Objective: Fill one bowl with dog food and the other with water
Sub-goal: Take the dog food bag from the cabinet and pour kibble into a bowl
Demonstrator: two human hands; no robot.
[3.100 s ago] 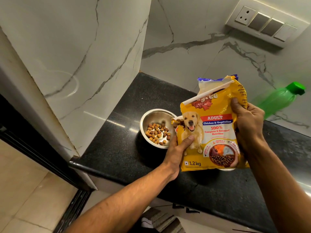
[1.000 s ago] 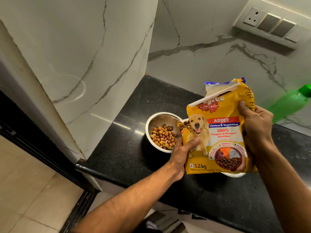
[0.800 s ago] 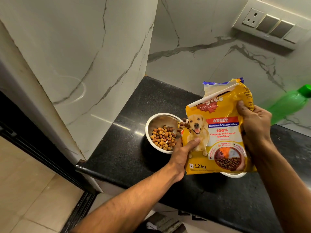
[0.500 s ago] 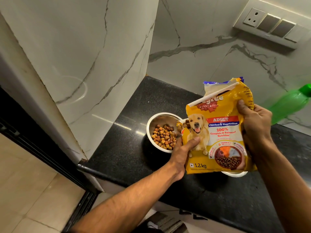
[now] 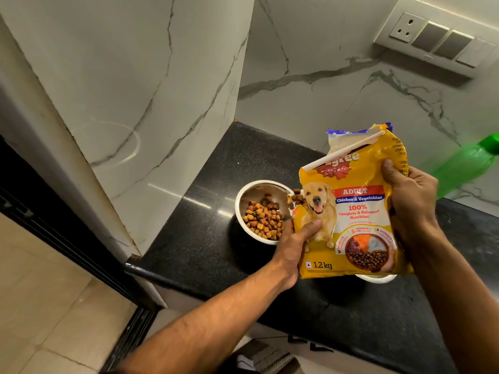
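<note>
Both hands gripping the dog food bag point(image 5: 353, 209), left hand point(image 5: 293, 242) low, right hand point(image 5: 411, 195) higher, kibble point(image 5: 264, 218) tumbling into steel bowl point(image 5: 249, 193) on the desk point(image 5: 205, 238)

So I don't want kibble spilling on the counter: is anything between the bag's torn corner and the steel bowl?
Nothing visible. The dog food bag, held by the left hand and right hand, has its torn corner at the steel bowl's right rim, and kibble drops straight in.
</note>
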